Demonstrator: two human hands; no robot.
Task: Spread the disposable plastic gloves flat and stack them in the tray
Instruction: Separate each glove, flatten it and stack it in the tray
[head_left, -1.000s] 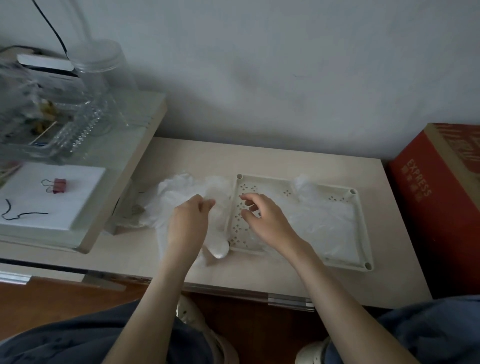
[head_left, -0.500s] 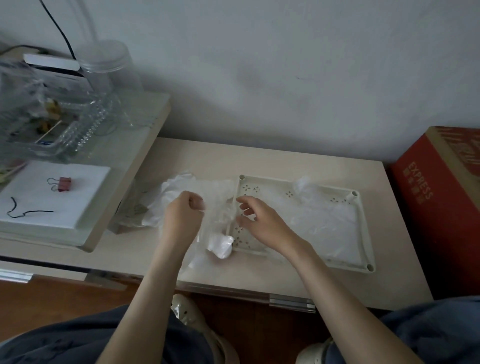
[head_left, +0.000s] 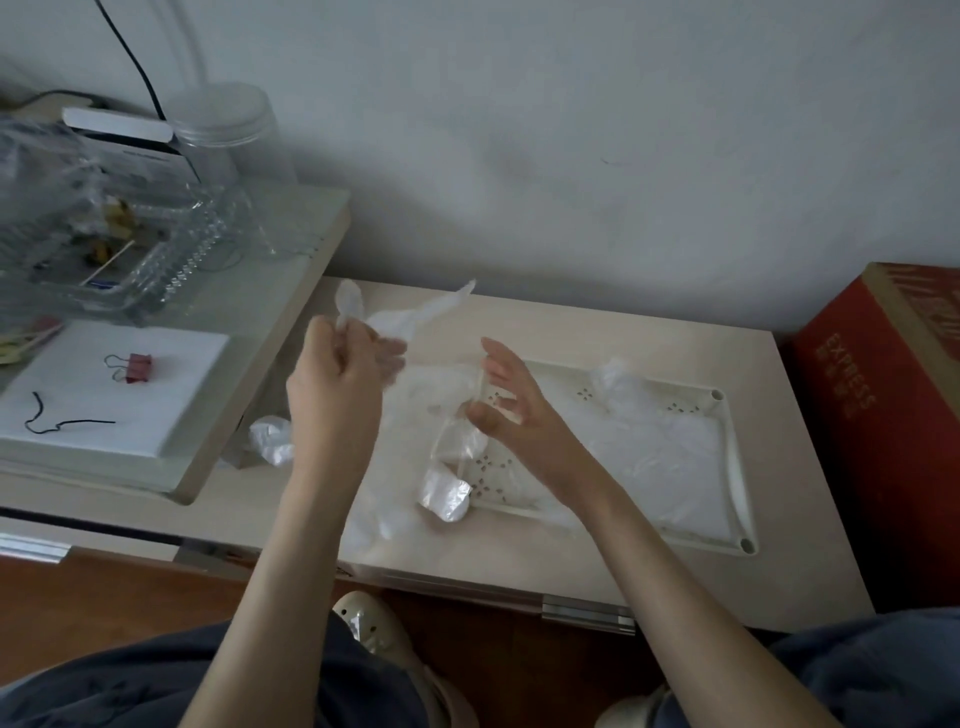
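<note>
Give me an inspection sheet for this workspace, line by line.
Surface: pale wooden table, raised shelf at its left.
Job's things: perforated tray holding flattened gloves; lifted glove; crumpled gloves beside the tray.
Clutter: binder clip, clear jar, glass dish.
Grippers: left hand pinching the lifted glove; right hand open over the tray.
Cables: black cable down the wall.
Surroundings: red box, grey wall.

It looks like a room in a home. A low pale table (head_left: 597, 332) stands against a plain wall, a red cardboard box (head_left: 878, 415) right of it, a cluttered shelf (head_left: 291, 260) with a clear jar (head_left: 228, 140) left of it.
</note>
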